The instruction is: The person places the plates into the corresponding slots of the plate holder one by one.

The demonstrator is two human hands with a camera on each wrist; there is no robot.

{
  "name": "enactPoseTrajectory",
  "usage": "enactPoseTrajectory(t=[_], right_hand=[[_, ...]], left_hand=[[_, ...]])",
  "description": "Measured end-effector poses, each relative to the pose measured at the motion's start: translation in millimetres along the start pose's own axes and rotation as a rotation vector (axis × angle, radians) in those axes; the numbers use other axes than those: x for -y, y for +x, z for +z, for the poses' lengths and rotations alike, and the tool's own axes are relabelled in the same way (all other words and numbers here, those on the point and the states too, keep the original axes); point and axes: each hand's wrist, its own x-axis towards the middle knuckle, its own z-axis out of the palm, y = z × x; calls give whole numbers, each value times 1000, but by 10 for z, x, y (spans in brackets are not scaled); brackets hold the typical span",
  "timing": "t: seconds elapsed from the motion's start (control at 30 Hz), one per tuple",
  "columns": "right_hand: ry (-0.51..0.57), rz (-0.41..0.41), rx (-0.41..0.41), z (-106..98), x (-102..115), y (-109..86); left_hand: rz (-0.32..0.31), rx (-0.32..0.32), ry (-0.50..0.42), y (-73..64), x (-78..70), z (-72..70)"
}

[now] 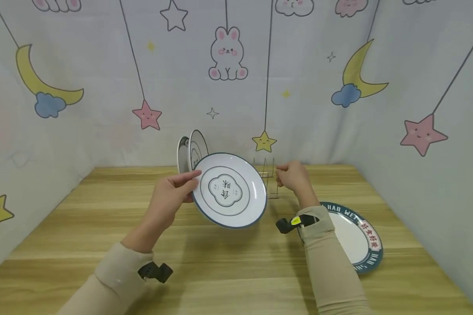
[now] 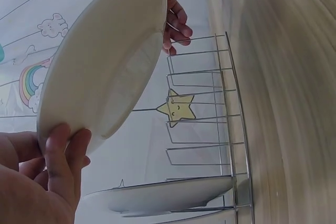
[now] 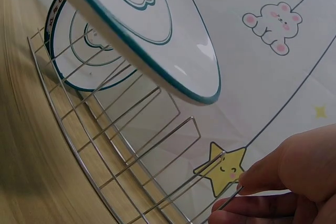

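Observation:
My left hand (image 1: 169,199) grips the left rim of a white plate (image 1: 248,192) with a blue edge and a printed emblem. Thumb on the face and fingers behind, it keeps the plate tilted above the table. The plate hides part of a wire dish rack (image 1: 271,197). At the rack's right end, my right hand (image 1: 295,178) pinches an upright wire between thumb and fingers, as the right wrist view shows. In the rack's left end, two plates stand on edge: one plate (image 1: 197,146) and, farther left, another plate (image 1: 182,155). In the left wrist view, the held plate's underside (image 2: 105,56) faces the camera.
A larger white plate (image 1: 351,238) with a dark green lettered rim lies flat on the wooden table (image 1: 228,280) at the right, partly behind my right forearm. A patterned cloth (image 1: 299,78) hangs behind the rack and along both sides.

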Motion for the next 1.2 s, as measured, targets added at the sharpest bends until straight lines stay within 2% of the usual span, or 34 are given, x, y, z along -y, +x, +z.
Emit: enactPoseTrajectory(t=[0.2, 0.4, 0.8, 1.07, 1.2], right_hand=[[4, -9, -2, -1, -28, 18], [21, 3, 5, 8, -49, 29], [28, -2, -8, -6, -42, 39], [-1, -25, -9, 3, -61, 61], [10, -20, -7, 11, -65, 56]], left_hand=[[29, -19, -4, 35, -81, -62], [32, -57, -4, 80, -133, -136], [115, -131, -77, 224, -233, -258], [105, -180, -84, 243, -229, -290], [133, -216, -84, 262, -222, -294]])
